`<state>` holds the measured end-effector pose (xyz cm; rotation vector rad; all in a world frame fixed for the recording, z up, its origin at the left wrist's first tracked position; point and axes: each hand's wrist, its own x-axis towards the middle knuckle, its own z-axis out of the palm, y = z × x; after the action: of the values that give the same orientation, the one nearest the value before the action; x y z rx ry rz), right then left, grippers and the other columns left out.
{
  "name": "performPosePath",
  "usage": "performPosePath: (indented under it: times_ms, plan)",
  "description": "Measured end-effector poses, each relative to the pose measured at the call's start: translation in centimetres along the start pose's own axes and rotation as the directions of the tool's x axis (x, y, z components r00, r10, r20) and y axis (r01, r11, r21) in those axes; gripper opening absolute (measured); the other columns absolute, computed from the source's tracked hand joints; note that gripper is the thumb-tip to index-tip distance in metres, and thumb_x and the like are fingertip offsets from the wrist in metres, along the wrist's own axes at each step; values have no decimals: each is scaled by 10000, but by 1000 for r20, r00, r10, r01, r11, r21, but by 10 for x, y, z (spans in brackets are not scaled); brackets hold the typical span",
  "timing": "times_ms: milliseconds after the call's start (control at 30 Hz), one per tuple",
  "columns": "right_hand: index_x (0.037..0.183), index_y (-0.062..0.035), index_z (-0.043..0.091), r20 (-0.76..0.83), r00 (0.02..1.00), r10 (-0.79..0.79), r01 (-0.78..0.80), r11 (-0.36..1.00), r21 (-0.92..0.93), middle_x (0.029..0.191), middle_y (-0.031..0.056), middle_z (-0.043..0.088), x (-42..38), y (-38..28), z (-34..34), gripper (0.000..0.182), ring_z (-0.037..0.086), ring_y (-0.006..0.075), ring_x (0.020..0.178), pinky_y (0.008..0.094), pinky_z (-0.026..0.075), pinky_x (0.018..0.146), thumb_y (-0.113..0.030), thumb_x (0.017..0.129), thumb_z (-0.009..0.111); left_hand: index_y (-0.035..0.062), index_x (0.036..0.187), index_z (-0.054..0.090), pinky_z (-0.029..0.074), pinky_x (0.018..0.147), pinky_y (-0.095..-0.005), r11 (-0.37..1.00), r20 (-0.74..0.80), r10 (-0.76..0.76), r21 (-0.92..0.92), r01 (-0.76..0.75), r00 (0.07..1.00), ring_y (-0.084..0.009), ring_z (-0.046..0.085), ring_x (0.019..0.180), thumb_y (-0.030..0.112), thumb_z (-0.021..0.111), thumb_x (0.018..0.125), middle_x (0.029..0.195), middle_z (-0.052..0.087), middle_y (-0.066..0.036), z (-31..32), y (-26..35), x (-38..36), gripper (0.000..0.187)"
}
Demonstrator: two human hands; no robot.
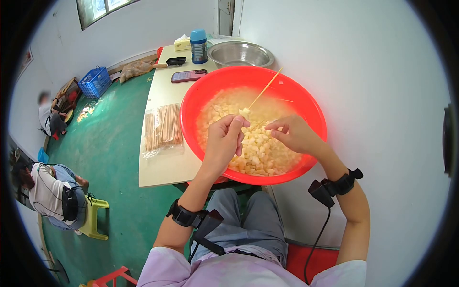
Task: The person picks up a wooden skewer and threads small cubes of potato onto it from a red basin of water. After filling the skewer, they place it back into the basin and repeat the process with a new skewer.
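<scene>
A large red basin point(306, 103) sits on the table edge, filled with pale yellow diced cubes point(260, 150). My left hand point(224, 141) is shut on a thin bamboo skewer point(265, 88) that points up and to the right, with one cube point(245, 112) threaded on it just above my fingers. My right hand point(292, 134) hovers over the cubes with fingertips pinched toward the skewer's lower end; whether a cube is between them cannot be made out. Both wrists carry black strapped devices.
A clear bag of bamboo skewers point(162, 128) lies left of the basin on the cream table point(162, 167). Behind it are a steel bowl point(240, 53), a blue-lidded jar point(198, 46) and a phone point(188, 75). Two people sit on the green floor at the left.
</scene>
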<state>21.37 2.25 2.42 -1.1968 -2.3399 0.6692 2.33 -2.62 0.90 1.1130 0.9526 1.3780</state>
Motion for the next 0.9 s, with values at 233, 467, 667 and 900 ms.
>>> performPosePath:
  times_ms: [233, 467, 667, 900]
  plan:
    - [799, -45, 598, -47, 998, -47, 38, 984, -171, 776, 114, 544, -5, -10, 10, 112, 547, 263, 717, 349, 443, 634, -113, 716, 565, 9, 799, 541, 304, 356, -191, 1000, -1, 4, 1, -4, 1000, -55, 336, 379, 211, 438, 879, 491, 363, 20, 0, 0, 0, 239]
    - [870, -60, 588, 6, 977, -214, 214, 976, -38, 853, 100, 496, -10, -25, 27, 163, 543, 254, 788, 347, 442, 658, -78, 712, 551, 8, 791, 542, 306, 354, -192, 999, -5, 7, -50, -8, 1000, -50, 326, 396, 193, 441, 872, 489, 351, 22, -1, -1, 2, 226]
    - [951, -84, 557, 168, 978, -120, 145, 979, -145, 909, 98, 484, -15, -29, 36, 233, 535, 263, 838, 353, 441, 682, -65, 720, 535, 8, 784, 542, 306, 353, -191, 999, -11, 20, -46, -21, 1000, -49, 324, 397, 187, 442, 868, 488, 345, 24, -1, -1, 1, 221]
    - [893, -66, 568, -39, 984, -173, 166, 976, -142, 846, 90, 529, -8, -13, 32, 169, 542, 262, 776, 345, 442, 656, -55, 726, 549, 8, 775, 538, 306, 354, -189, 998, -23, 9, -57, -10, 1000, -50, 316, 400, 186, 447, 863, 491, 337, 26, -1, 0, 1, 218]
